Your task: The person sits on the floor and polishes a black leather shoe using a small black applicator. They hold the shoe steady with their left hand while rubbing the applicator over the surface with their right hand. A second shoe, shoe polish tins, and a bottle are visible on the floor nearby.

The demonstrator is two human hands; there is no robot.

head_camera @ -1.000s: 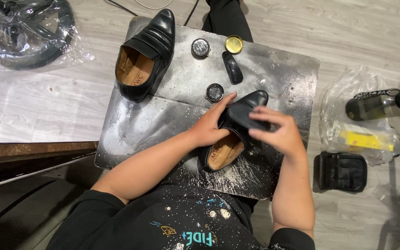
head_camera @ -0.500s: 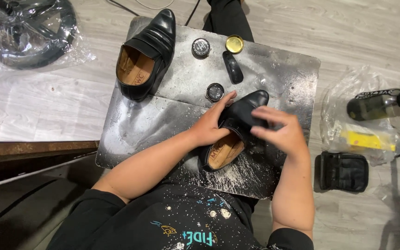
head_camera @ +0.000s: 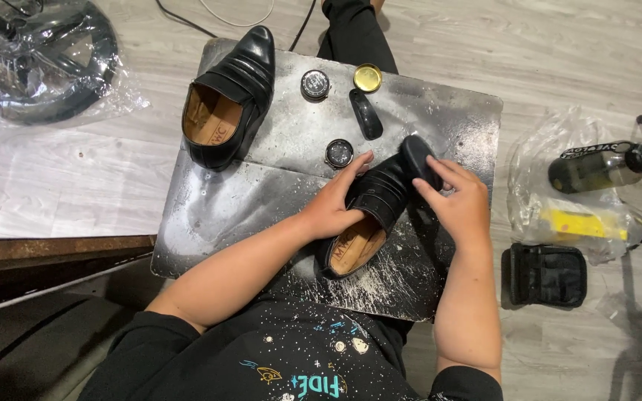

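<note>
A black leather shoe (head_camera: 371, 204) lies on a stained metal sheet (head_camera: 261, 186), toe pointing away to the right. My left hand (head_camera: 336, 204) grips its left side near the opening. My right hand (head_camera: 458, 204) holds a black oval applicator (head_camera: 419, 160) pressed on the shoe's toe. A second black shoe (head_camera: 228, 100) rests at the sheet's far left. Two open polish tins (head_camera: 315, 84) (head_camera: 339, 153), a gold lid (head_camera: 368, 77) and a black oblong brush (head_camera: 365, 113) lie between the shoes.
A dark bottle (head_camera: 603, 167) and a yellow item (head_camera: 577, 223) lie in a clear plastic bag at the right. A black pouch (head_camera: 548, 275) sits on the wooden floor below it. A plastic-wrapped black object (head_camera: 35, 59) fills the far left corner.
My right hand has slid the applicator along the shoe's toe toward the far right. My left hand stays on the shoe.
</note>
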